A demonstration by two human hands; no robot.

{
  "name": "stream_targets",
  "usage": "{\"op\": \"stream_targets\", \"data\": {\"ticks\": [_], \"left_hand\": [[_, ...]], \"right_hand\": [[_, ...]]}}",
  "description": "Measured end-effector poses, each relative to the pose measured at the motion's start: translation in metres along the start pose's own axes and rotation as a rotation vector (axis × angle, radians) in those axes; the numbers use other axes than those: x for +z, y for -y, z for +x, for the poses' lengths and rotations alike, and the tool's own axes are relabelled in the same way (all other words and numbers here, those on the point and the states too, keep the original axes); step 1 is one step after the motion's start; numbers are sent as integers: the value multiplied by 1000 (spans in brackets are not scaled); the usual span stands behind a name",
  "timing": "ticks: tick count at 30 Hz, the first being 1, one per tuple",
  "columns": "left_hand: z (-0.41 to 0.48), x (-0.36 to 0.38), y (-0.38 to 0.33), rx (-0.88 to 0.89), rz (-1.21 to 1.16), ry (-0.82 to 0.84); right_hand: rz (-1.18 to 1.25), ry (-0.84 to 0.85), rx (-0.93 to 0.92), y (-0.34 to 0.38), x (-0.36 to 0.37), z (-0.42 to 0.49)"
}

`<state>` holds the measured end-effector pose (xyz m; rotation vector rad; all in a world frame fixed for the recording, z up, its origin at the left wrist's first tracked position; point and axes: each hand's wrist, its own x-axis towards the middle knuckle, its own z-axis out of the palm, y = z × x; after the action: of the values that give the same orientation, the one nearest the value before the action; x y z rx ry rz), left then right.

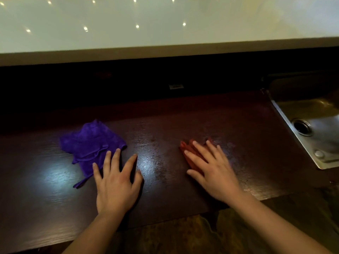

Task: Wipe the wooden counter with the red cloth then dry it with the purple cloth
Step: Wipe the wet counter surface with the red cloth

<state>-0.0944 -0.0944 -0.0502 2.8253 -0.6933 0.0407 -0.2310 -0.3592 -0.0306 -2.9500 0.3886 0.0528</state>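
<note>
The dark wooden counter [165, 125] runs across the view, with wet streaks in its middle. A crumpled purple cloth [89, 143] lies on it at the left. My left hand [115, 182] rests flat on the wood, fingers spread, with its fingertips on the purple cloth's near right corner. The red cloth [185, 149] is bunched under my right hand [211, 169], which presses flat on it with fingers apart; only the cloth's left and far edges show.
A steel sink [311, 129] with a round drain is set into the counter at the right. A raised pale shelf [165, 30] with light reflections spans the back, above a dark recess. The counter's front edge runs below my wrists.
</note>
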Motion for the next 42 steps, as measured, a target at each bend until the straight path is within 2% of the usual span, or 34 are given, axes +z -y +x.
{"op": "stream_targets", "data": {"ticks": [2,5,7,8,11,13,15,18,20,22,24,26,27,29,31,33,34,36,39,42], "left_hand": [[1,0,0,2,8,8],[1,0,-1,-7,15,16],[0,0,-2,-11,22,21],[1,0,-1,-11,24,17],[1,0,-1,-14,34,9],[1,1,-1,-11,28,1],[1,3,0,-3,28,-5],[2,5,0,-9,30,-8],[1,4,-1,-10,27,-7],[1,2,-2,-11,27,-7],[1,1,-1,-13,21,-7],[1,1,0,-5,21,-11],[0,1,0,2,18,-11],[1,1,0,6,10,-12],[1,1,1,0,16,-1],[-1,1,1,1,20,6],[-1,0,0,1,18,3],[0,-2,-2,-1,10,6],[0,-3,-2,-5,9,-4],[0,-2,1,-8,11,4]], "right_hand": [[-21,13,-13,-22,-6,9],[41,-18,286,-46,-17,31],[30,-47,355,-25,-13,37],[10,-64,278,-7,-6,34],[-2,-41,-155,31,12,4],[5,-9,-245,18,12,-11],[3,-44,-88,-10,8,-13],[55,-116,317,-33,-3,20],[61,-124,378,-8,-3,54],[70,-89,237,34,1,72],[34,-56,-35,64,11,62],[1,-30,-269,65,18,36],[-3,-16,-328,55,16,28],[12,-35,-266,31,11,31],[62,-62,-42,19,5,59],[80,-74,131,32,1,94],[81,-71,154,46,1,111],[109,-56,109,80,4,135],[104,-20,-93,116,13,136],[94,-5,-302,101,14,102]]}}
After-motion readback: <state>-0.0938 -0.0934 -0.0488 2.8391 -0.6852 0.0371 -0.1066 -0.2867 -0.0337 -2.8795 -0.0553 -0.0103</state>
